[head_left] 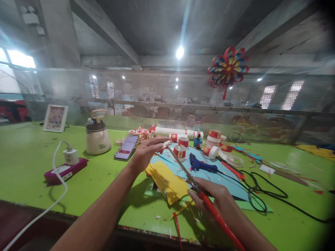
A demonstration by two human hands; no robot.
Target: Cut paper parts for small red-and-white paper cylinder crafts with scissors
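Head view, scissors in right hand, left hand pinching paper

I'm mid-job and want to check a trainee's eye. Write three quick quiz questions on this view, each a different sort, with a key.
1. Multiple choice: what does the right hand hold? (A) pliers (B) scissors (C) a brush
2. True or false: the kettle stands between the picture frame and the phone.
3. Fill in: the dark blue glue gun lies on a ____ sheet.

Key: 1 B; 2 true; 3 light blue.
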